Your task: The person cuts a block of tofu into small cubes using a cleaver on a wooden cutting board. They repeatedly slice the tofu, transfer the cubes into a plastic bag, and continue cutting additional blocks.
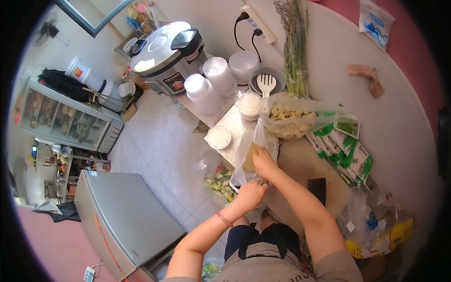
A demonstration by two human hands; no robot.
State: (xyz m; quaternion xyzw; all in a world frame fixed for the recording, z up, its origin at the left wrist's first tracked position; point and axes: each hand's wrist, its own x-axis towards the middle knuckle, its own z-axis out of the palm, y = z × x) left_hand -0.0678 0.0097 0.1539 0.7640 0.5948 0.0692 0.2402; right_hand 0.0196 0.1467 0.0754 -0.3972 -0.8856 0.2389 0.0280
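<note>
My left hand [253, 194] grips the near edge of a clear plastic bag [242, 149] that stands on the counter. The fingers of my right hand [266, 163] reach into this bag, against its yellowish contents [249, 163]; whether they hold any is hidden. Just beyond lies another clear bag [289, 123] full of pale yellow cubes. A white slotted rice paddle [266, 86] leans over a grey bowl [279, 72]. Two round lidded tubs with white contents stand left of the bags, the nearer tub [219, 137] close to the counter's edge.
Stacked plastic cups [199, 90] and a large rice cooker [165, 53] stand farther back. Green packets [347, 155], scallions [296, 53] and a dark flat blade-like object [317, 190] lie to the right. Below the counter's left edge is a bag of vegetable scraps [222, 185].
</note>
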